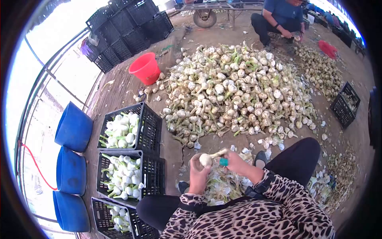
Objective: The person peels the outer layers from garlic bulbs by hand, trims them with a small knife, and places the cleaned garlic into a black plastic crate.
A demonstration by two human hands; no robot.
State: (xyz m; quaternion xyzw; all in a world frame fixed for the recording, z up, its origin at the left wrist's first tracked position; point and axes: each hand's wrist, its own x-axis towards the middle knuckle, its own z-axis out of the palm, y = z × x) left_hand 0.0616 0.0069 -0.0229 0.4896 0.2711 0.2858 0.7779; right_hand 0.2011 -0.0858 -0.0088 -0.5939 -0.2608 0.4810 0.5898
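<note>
My left hand has its fingers wrapped round a pale garlic bulb, whose stem points up and to the right. Close by on the right, my right hand is closed on a small tool with a green handle, right beside the stem; its blade cannot be made out. Peeled skins lie on the ground below both hands. A large heap of unpeeled garlic rises in front of me.
Black crates of cleaned garlic stand at my left, with blue buckets beyond them. A red bucket is left of the heap. Another person squats behind it. A black crate stands at the right.
</note>
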